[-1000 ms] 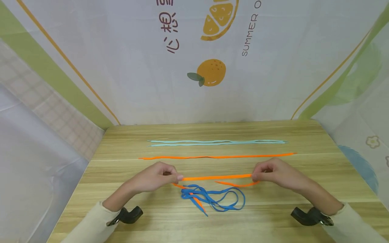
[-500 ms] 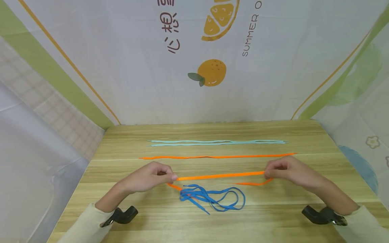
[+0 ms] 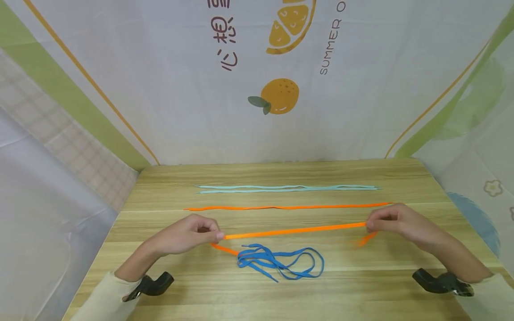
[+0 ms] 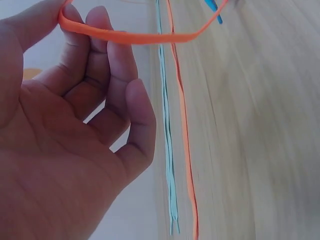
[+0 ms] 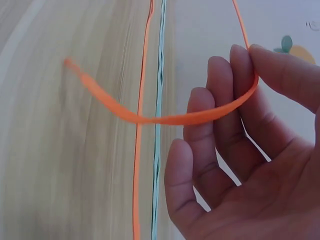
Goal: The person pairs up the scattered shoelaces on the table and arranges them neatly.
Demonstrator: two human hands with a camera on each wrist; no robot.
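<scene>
One loosely tangled, flat blue lace (image 3: 286, 254) lies nearest on the wood-grain desk (image 3: 341, 298); just beyond it, a flat bright-orange fabric lace (image 3: 295, 230) stretches straight between the left hand (image 3: 190, 234) and right hand (image 3: 397, 220), each grip pinching it between thumb and fingertip. It should handle as light, soft, limp and hard to damage, best pinched a little in from each end. Farther off lie a second, straight orange lace (image 3: 321, 207) and slim pale-turquoise laces (image 3: 257, 191), before a white fruit-printed cloth (image 3: 180, 89).
</scene>
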